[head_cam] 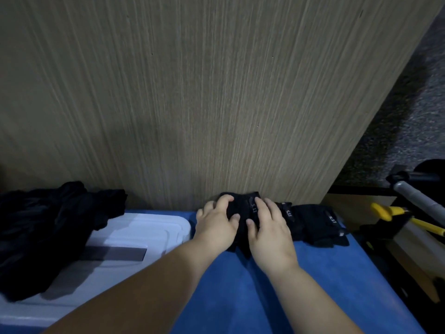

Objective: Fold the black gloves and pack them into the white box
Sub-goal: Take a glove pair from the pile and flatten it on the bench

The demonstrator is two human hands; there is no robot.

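The black glove (240,205) is gripped by the left hand (215,225) and pressed by the flat right hand (269,229), and the white box (149,226) is seen just left, nearer the left hand

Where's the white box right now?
In the head view the white box sits at the lower left on the blue mat, right beside the left hand, with a heap of black fabric lying on its lid.
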